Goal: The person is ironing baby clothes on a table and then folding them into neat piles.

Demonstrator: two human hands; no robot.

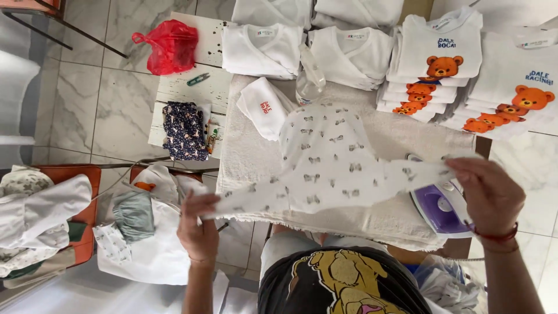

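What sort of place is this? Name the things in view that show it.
Probably a home ironing or garment-finishing spot: a purple iron on a towel-covered table, stacks of folded bear-print shirts, and both hands spreading a small patterned garment.

- The left hand (199,228) is pinching one sleeve of a white patterned baby top (328,160).
- The right hand (488,195) is gripping the other sleeve, stretching it above a purple iron (440,207).
- Stacks of bear-print shirts (436,72) are lying beyond, on the towel-covered table (247,157).

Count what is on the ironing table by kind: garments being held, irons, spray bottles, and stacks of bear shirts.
Patterned white garment, held by left hand and right hand: 1
Purple iron: 1
Clear spray bottle: 1
Bear shirt stacks: 2
Total: 5
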